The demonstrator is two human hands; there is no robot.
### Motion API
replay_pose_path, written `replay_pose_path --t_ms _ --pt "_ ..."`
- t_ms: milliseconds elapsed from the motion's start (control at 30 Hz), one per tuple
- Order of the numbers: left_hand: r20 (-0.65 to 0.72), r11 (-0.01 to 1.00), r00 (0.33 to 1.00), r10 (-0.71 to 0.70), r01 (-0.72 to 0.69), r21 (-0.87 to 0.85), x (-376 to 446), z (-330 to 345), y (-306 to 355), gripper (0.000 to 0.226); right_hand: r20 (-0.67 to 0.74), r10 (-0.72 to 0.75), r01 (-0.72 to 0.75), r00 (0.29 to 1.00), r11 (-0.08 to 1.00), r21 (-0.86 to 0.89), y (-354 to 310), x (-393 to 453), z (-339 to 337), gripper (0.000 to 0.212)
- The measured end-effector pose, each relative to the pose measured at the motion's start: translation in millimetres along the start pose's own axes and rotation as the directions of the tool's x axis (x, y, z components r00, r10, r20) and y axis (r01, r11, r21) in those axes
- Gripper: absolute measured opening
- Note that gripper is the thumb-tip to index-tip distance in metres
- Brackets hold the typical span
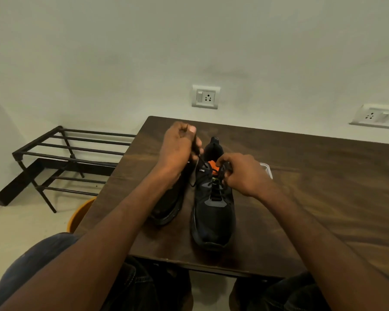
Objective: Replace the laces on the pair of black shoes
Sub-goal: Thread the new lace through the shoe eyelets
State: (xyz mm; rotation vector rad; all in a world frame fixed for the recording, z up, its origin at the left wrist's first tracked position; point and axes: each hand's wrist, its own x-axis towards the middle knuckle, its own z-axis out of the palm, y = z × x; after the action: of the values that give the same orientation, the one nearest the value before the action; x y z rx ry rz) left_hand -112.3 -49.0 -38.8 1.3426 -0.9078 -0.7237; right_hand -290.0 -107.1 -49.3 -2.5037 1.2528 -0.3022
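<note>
1. A dark wooden counter (312,176) is seen from above, with a pair of black shoes set on it side by side, toes pointing toward 6 o'clock.
2. The right shoe (212,218) is in full view, standing upright near the counter's front edge; an orange lining is visible inside its opening, and its tongue is raised toward 12 o'clock.
3. The left shoe (169,205) lies just beside it at 9 o'clock and is largely hidden by the left forearm.
4. A black lace (200,163) is threaded through the upper eyelets of the right shoe, and one end is drawn up and away toward 11 o'clock.
5. The left hand (177,147) is held above the shoes' heel end, its fingers curled closed around the raised end of the lace.
6. The right hand (240,173) is placed at the right shoe's opening, at 3 o'clock from the tongue, with its fingers (222,162) pinching the lace close to the eyelets.
7. A clear plastic container (266,169) is partly visible behind the right hand, resting on the counter.
8. A black metal rack (72,153) stands on the floor at 9 o'clock from the counter, against the wall.
9. An orange tub (81,214) is seen below the counter's left edge.
10. A wall socket (205,96) is mounted at 12 o'clock above the counter, and a second socket panel (377,116) is fixed toward 2 o'clock.
</note>
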Motion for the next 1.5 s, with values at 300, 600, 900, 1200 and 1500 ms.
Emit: replay_pose_path --t_ms 300,600,900,1200,1500 --pt "0.247 0.679 0.968 -0.034 -0.159 0.717 -9 7 -28 0.008 -0.011 0.019 -0.019 1.0 0.999 -0.036 -3 1 -1 0.046" --pt "0.054 0.829 0.997 0.053 -0.074 0.554 -3 -3 -17 0.011 -0.004 0.01 -0.01 1.0 0.999 -0.048 -2 0 1 0.054" --pt "0.133 0.599 0.967 0.219 -0.24 0.764 -3 -13 -12 0.015 0.045 -0.156 0.162 0.987 0.959 -0.231 -34 -7 22 0.03" --pt "0.141 0.271 0.981 0.13 -0.172 0.947 -7 -21 -3 0.018 -0.052 0.188 -0.163 0.981 0.935 0.314 -34 -6 17 0.016" --pt "0.192 0.81 0.978 0.083 -0.179 0.559 -6 -7 7 0.018 -0.072 0.257 -0.042 0.964 0.414 0.91 -11 -27 -58 0.017"
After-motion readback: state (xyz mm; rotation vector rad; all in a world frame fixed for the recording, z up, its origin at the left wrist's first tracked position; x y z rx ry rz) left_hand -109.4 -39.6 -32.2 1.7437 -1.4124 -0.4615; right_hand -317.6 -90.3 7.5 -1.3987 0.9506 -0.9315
